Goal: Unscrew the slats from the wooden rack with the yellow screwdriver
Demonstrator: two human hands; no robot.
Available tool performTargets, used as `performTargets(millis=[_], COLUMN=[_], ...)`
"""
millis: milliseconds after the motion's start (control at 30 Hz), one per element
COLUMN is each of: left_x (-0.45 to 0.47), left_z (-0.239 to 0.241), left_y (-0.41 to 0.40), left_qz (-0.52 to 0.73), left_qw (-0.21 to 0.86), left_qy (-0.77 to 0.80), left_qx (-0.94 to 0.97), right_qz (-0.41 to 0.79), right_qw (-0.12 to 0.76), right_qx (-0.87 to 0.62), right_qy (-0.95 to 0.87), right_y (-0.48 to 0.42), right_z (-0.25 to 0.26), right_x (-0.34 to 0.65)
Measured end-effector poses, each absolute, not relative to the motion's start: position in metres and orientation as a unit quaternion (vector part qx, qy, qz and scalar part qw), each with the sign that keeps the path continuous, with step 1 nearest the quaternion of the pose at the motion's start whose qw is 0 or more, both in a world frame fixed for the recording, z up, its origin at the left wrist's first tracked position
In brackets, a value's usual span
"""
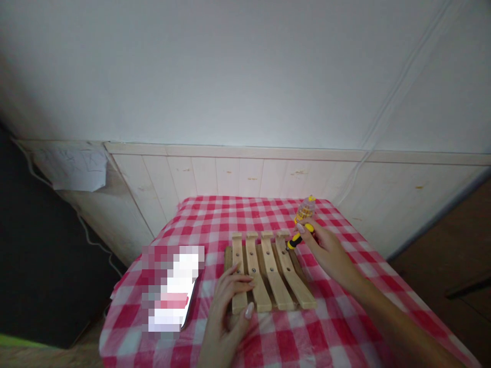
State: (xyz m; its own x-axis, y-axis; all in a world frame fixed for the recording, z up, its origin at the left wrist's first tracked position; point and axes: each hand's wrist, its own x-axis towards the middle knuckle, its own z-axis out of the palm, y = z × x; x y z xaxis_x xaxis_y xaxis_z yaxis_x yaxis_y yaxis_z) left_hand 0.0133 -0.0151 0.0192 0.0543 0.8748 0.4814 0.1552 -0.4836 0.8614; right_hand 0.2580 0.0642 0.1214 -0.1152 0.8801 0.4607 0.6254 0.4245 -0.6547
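A wooden piece with several curved pale slats (pixel 283 296) lies on a darker wooden base (pixel 227 255) in front of me. Screw heads show in most of the slats; the rightmost has a dark hole near its middle. My left hand (pixel 226 301) rests on the left slats, fingers stretched over the wood and thumb apart near the front ends. A yellow-and-black screwdriver (pixel 297 239) is gripped in my right hand (pixel 322 245). Its tip slants down to the upper part of the rightmost slat, by a hole or screw whose detail I cannot make out.
Behind my right hand stands a clear plastic bottle (pixel 307 207) with a yellow cap. A phone-like device (pixel 176 291), mostly blurred out, lies at the left. The red-and-white checked tablecloth (pixel 238 217) reaches back to a white panelled wall (pixel 226 176).
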Motion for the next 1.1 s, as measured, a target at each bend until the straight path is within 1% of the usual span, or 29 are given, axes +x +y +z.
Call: performTargets(millis=[133, 167, 233, 300, 367, 400, 467, 533, 633, 700, 767, 867, 1000, 1100], left_x=[0.009, 0.007, 0.003, 0.004, 0.012, 0.018, 0.036, 0.056, 0.079, 0.088, 0.091, 0.092, 0.094, 0.096], left_z=[0.025, 0.03, 0.043, 0.062, 0.082, 0.092, 0.109, 0.121, 0.129, 0.13, 0.129, 0.125, 0.12, 0.113], left_y=[-0.019, -0.02, -0.024, -0.027, -0.027, -0.026, -0.023, -0.017, -0.009, -0.004, -0.001, 0.002, 0.004, 0.005], left_qz=[0.541, 0.537, 0.523, 0.5, 0.454, 0.426, 0.362, 0.298, 0.182, 0.129, 0.105, 0.09, 0.092, 0.103], left_qw=[0.301, 0.282, 0.209, 0.102, 0.024, 0.008, 0.036, 0.086, 0.142, 0.172, 0.195, 0.216, 0.216, 0.205], left_qy=[0.39, 0.397, 0.416, 0.422, 0.396, 0.361, 0.34, 0.376, 0.422, 0.433, 0.443, 0.453, 0.464, 0.465], left_qx=[0.682, 0.688, 0.714, 0.749, 0.798, 0.83, 0.867, 0.873, 0.877, 0.876, 0.869, 0.861, 0.854, 0.855], right_qz=[0.164, 0.166, 0.166, 0.16, 0.151, 0.145, 0.133, 0.125, 0.115, 0.105, 0.103, 0.131, 0.176, 0.176], right_qw=[0.383, 0.371, 0.351, 0.339, 0.328, 0.323, 0.308, 0.289, 0.266, 0.259, 0.251, 0.244, 0.28, 0.288], right_qx=[-0.494, -0.493, -0.493, -0.5, -0.512, -0.519, -0.532, -0.539, -0.541, -0.539, -0.532, -0.499, -0.455, -0.449], right_qy=[-0.763, -0.769, -0.778, -0.781, -0.779, -0.778, -0.778, -0.781, -0.79, -0.794, -0.802, -0.821, -0.827, -0.827], right_y=[0.062, 0.062, 0.064, 0.067, 0.071, 0.073, 0.075, 0.075, 0.073, 0.071, 0.071, 0.071, 0.073, 0.074], right_z=[0.127, 0.128, 0.13, 0.131, 0.133, 0.133, 0.135, 0.136, 0.139, 0.142, 0.145, 0.151, 0.156, 0.156], right_x=[0.258, 0.259, 0.258, 0.257, 0.255, 0.254, 0.252, 0.252, 0.253, 0.255, 0.257, 0.257, 0.256, 0.255])
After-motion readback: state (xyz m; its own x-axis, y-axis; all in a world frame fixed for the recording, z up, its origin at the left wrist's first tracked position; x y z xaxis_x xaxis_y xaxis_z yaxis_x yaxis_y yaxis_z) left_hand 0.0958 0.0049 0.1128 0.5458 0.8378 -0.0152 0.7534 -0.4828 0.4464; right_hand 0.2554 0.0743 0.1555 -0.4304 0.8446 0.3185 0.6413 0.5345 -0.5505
